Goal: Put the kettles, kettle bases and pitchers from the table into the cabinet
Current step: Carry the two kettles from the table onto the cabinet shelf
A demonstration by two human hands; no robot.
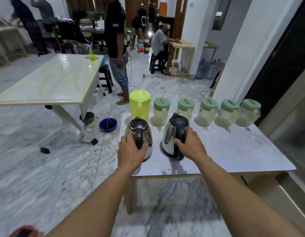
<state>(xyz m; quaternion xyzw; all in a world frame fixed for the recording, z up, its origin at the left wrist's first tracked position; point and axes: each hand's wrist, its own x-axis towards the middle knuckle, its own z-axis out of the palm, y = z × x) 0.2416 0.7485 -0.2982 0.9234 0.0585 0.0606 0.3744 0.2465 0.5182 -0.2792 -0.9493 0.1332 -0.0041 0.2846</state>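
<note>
Two steel kettles with black handles stand near the front left of a small white table (pixel 233 151). My left hand (pixel 129 149) grips the handle of the left kettle (pixel 145 134). My right hand (pixel 191 144) grips the handle of the right kettle (pixel 170 134), which is tilted to the left. Behind them, along the far edge, stand a yellow pitcher (pixel 139 104) and a row of several clear pitchers with green lids (pixel 206 112). No kettle bases are visible.
A dark glass-fronted unit (pixel 285 74) stands at the right beside the table. A large white table (pixel 51 82) is to the left, with a blue bowl (pixel 108 124) and a dark bowl (pixel 87 118) on the floor. Several people stand and sit farther back.
</note>
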